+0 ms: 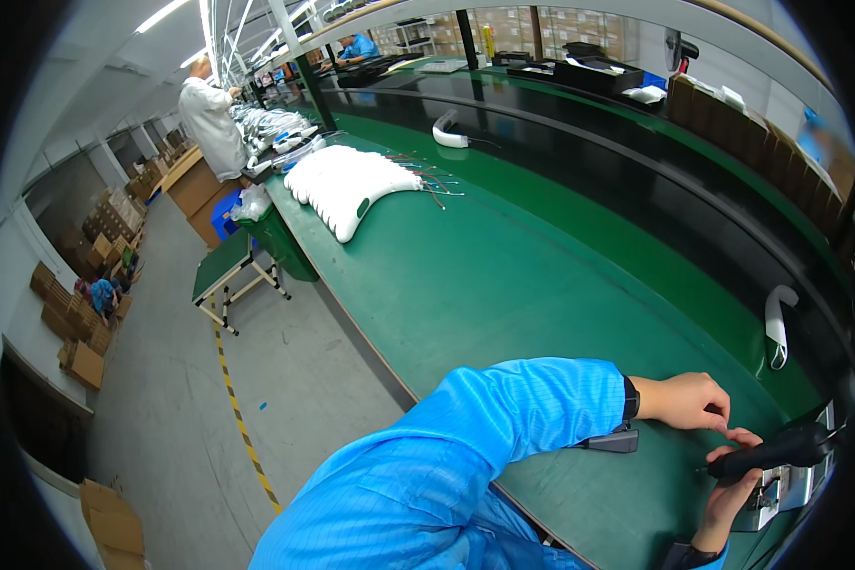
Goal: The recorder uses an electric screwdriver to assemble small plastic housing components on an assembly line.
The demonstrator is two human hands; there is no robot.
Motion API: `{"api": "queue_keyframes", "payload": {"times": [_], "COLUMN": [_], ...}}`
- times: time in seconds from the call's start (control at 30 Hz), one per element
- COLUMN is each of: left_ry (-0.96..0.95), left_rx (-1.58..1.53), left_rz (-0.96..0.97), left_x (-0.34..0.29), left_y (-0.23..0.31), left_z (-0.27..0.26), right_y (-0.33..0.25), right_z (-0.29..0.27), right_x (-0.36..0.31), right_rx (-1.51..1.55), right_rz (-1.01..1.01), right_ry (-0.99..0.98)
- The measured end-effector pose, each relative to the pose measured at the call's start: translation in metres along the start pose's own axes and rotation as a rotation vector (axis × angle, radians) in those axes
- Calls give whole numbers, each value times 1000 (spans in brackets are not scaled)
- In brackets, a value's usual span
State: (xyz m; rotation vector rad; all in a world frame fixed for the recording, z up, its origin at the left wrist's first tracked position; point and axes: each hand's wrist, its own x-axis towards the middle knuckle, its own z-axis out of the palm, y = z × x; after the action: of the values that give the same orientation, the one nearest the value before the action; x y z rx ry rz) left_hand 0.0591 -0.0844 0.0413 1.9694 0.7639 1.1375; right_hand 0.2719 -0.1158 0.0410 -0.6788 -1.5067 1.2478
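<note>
Fingers [731, 439] of my right hand [727, 494] clamp the black tool [769, 451], rigid and light-looking, best gripped mid-body. Left hand [691, 401], fingers curled together, hovers just above, metal fixture [788, 486] beneath.

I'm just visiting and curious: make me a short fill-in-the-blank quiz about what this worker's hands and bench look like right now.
1. The right hand grips a black ____ shaped like a pistol.
2. The left hand reaches out of a sleeve coloured ____.
3. The workbench has a mat coloured ____.
4. Far up the bench lies a stack of curved white parts, each coloured ____.

Missing words: tool; blue; green; white
</note>
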Motion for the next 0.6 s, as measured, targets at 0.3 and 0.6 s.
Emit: {"api": "queue_keyframes", "payload": {"times": [0.3,0.6], "left_ry": [-4,-16], "left_rx": [-11,-4], "left_rz": [-7,-45], "left_x": [0,0], "left_y": [-7,-2], "left_z": [1,-3], "right_y": [-3,-4], "right_z": [4,7], "right_x": [0,0], "right_rx": [2,-21], "right_rz": [-24,-23], "right_ry": [-24,-8]}}
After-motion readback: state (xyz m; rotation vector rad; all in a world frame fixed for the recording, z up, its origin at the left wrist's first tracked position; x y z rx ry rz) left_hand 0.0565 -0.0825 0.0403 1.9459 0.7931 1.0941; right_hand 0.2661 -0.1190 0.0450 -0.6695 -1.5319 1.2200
